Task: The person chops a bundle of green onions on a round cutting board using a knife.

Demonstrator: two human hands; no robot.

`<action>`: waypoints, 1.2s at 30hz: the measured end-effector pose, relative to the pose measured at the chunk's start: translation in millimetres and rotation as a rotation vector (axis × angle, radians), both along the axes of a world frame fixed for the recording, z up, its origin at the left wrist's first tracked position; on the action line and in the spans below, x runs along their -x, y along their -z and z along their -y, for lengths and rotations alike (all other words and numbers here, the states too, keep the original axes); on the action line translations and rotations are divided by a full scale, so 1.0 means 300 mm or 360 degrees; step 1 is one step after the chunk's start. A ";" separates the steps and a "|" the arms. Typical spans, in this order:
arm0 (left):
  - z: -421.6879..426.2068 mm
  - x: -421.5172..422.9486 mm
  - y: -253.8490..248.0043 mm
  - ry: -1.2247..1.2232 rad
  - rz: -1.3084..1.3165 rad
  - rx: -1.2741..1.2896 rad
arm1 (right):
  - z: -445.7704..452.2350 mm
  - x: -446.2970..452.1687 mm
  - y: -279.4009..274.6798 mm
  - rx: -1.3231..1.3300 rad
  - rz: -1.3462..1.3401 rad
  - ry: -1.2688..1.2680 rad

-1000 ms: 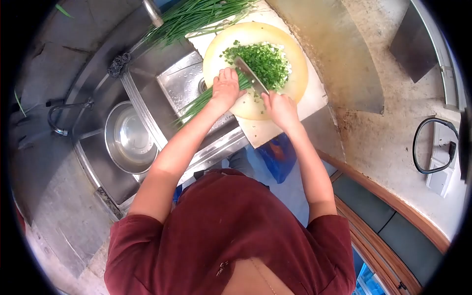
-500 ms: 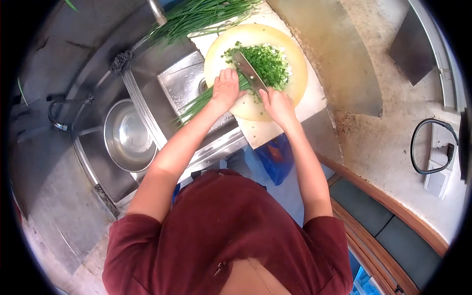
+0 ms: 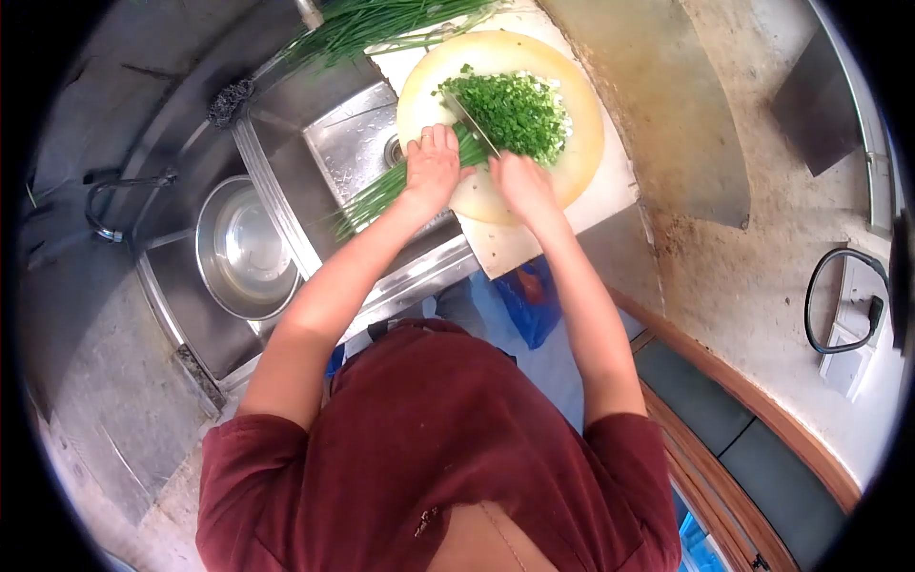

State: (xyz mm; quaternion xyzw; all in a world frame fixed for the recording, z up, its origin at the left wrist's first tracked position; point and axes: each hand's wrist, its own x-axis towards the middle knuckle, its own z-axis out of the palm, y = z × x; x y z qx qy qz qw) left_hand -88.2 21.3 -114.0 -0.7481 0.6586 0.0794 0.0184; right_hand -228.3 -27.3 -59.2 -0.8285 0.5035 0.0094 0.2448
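Note:
On the round yellow cutting board [image 3: 577, 176] my left hand [image 3: 435, 170] presses a bundle of long green stalks [image 3: 374, 198], whose far ends hang over the sink. My right hand [image 3: 522, 183] grips the handle of a knife [image 3: 474, 124]. The blade stands nearly upright at the cut end of the bundle, just beyond my left fingertips. Against the blade's other side lies a pile of chopped green and white pieces [image 3: 519, 112]. The board rests on a pale square sheet [image 3: 500, 250] beside the sink.
More long green stalks [image 3: 391, 24] lie behind the sink. A metal bowl [image 3: 250, 250] stands in the left basin [image 3: 205, 334]. A dark scrubber [image 3: 230, 103] sits by the basin divider, near a faucet [image 3: 98, 205]. A blue bag [image 3: 534, 310] hangs below the sheet's front corner.
The knife blade has turned steeper and moved slightly left along the bundle, with my right hand following it. My left hand still presses the stalks. The whole view has shifted slightly.

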 end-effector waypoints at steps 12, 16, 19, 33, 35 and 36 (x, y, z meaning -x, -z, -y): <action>0.010 -0.008 -0.016 -0.0010 0.0002 0.0040 | -0.067 0.069 -0.113 -0.0055 -0.0091 0.0045; 0.008 -0.007 -0.025 -0.0021 0.0026 -0.0002 | -0.044 -0.022 0.003 0.0036 -0.0055 0.0001; 0.012 -0.004 -0.024 -0.0029 0.0014 0.0020 | 0.016 -0.054 0.029 0.0064 0.0022 0.0009; -0.001 0.010 -0.005 -0.0052 -0.0060 0.0026 | -0.050 -0.052 0.015 0.0047 0.0011 0.0018; 0.012 -0.001 -0.007 -0.0055 -0.0048 -0.0027 | -0.002 -0.073 0.007 0.0016 0.0021 0.0041; -0.002 0.005 -0.012 -0.0063 -0.0089 -0.0037 | -0.003 -0.066 -0.005 -0.0013 0.0012 0.0059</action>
